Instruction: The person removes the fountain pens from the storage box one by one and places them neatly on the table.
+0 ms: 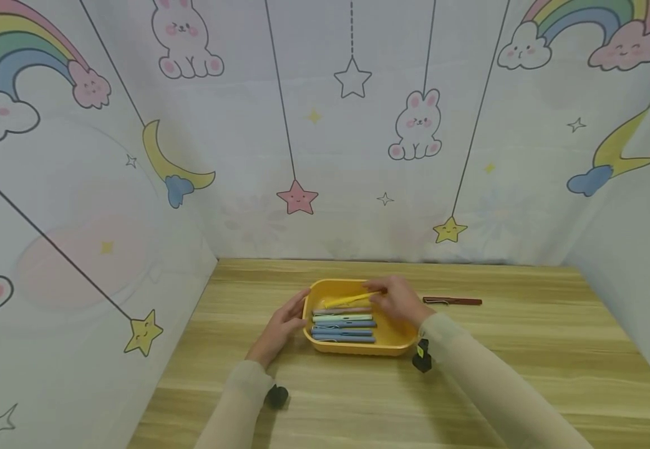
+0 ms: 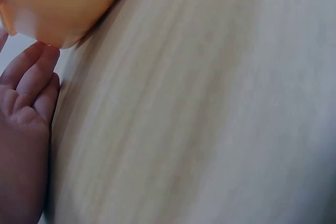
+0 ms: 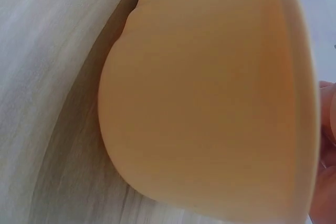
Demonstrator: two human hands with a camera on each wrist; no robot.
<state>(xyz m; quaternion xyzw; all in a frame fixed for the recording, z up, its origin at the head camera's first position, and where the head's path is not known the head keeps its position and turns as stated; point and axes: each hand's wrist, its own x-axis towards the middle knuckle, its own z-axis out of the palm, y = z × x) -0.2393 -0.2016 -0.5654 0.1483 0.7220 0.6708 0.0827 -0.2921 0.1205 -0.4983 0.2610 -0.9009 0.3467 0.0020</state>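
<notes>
A yellow plastic tray (image 1: pixel 358 350) stands on the table with several pens lying side by side in its left half. Nearest its front wall are blue pens (image 1: pixel 344 340); a pale green pen (image 1: pixel 336 318) and a pinkish-brown pen (image 1: pixel 347 310) lie behind them. My right hand (image 1: pixel 400 300) reaches over the tray's right part and pinches one end of a yellow pen (image 1: pixel 347 301), slanted above the row. At the tray's left end, my left hand (image 1: pixel 276 330) touches the rim with extended fingers. The left wrist view shows those fingertips (image 2: pixel 50 51) against the tray's outside.
To the right of the tray lies a dark red pen (image 1: pixel 454 301) with a metal clip. The wood-grain table (image 1: pixel 527 362) meets a cartoon-printed backdrop (image 1: pixel 353 231) at the back and both sides. In the right wrist view, the tray's outer wall (image 3: pixel 210 98) blocks most of the hand.
</notes>
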